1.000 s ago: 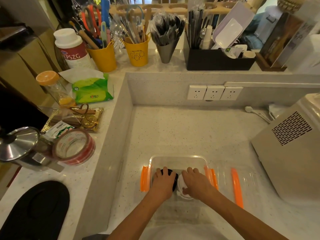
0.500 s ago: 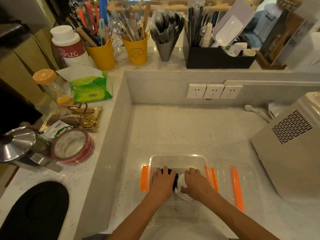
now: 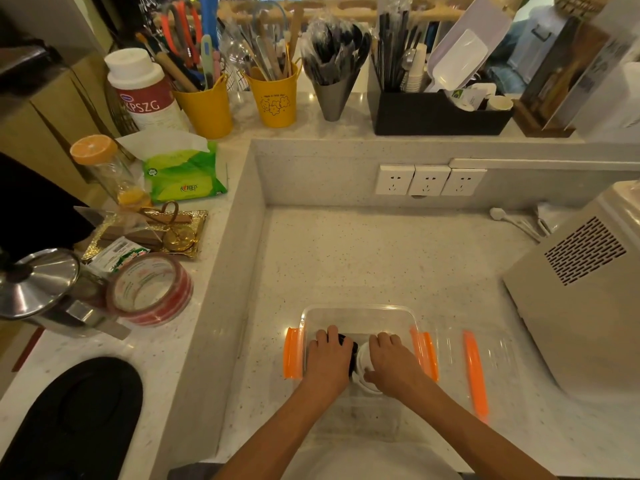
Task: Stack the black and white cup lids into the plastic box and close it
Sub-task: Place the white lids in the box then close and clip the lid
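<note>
Head view, only one here: both hands are down inside the clear plastic box (image 3: 358, 315) at the near middle of the counter (image 3: 381, 265). Left hand (image 3: 329, 358) lies palm-down w/ fingers curled over the black lids (image 3: 348, 344), which sit in the left part of the box; right hand (image 3: 391, 362) is cupped over the white lids (image 3: 365, 362), just right of the black ones, the two stacks touching or nearly so. Fingers look pressed on the stacks, but a true pinch vs. a flat press can't be told since the palms hide the lids. Each stack is directly under its own hand, so neither hand has a reach advantage there. Box's long axis runs left-right, w/ an orange clip (image 3: 292, 353) on its left end and another at the right end. The box cover (image 3: 485, 362), clear w/ an orange strip, lies flat just right of the box, nearer the right hand, so that hand is prob. the one to fetch it. Room: open counter far of the box; a beige appliance (image 3: 581, 306) crowds the right side close to the cover; a raised ledge wall bounds the left. Lifting the cover up and left looks unobstructed.
</note>
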The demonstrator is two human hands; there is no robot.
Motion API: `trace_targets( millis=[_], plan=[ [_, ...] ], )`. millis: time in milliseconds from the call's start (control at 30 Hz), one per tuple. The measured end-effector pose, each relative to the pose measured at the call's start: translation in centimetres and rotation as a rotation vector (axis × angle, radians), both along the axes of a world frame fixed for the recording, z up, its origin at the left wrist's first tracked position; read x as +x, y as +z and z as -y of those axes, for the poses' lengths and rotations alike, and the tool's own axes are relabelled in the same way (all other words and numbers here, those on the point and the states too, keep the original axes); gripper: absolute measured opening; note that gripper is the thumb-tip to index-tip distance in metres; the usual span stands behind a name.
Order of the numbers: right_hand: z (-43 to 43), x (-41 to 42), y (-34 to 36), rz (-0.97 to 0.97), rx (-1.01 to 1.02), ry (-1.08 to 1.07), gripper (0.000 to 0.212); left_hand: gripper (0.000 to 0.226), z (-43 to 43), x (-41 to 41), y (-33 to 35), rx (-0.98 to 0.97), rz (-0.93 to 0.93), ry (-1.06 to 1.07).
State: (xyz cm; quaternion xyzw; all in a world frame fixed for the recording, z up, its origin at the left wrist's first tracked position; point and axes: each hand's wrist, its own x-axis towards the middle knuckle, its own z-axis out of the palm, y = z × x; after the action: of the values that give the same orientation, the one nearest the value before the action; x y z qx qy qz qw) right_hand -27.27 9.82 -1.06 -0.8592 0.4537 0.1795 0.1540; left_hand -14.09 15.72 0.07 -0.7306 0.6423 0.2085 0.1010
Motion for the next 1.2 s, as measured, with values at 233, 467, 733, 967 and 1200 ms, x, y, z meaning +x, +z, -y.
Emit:
trace_targets(
  millis=[233,467,733,967,1200],
  plan=[
    [0.0,-0.2,-0.1,0.049,-0.002,0.019,0.065,0.058,-0.2,0.1,0.3,-0.007,0.027,-0.013],
    [0.2,-0.1,-0.1,0.043,0.004,0.031,0.061,0.048,-0.2,-0.2,0.7,-0.015,0.081,-0.039],
    [0.4,-1.4,3.0,0.260,-0.029,-0.070,0.056,0.049,0.1,0.7,2.7,-0.025,-0.047,0.048],
    [0.9,-6.2,6.1,0.582,-0.141,-0.559,0.028,0.048,-3.2,3.7,4.2,-0.454,-0.143,0.430],
    [1.4,-7.5,5.6,0.695,0.287,-0.794,0.027,0.056,-3.5,5.2,3.5,-0.420,-0.442,0.455]
  ],
)
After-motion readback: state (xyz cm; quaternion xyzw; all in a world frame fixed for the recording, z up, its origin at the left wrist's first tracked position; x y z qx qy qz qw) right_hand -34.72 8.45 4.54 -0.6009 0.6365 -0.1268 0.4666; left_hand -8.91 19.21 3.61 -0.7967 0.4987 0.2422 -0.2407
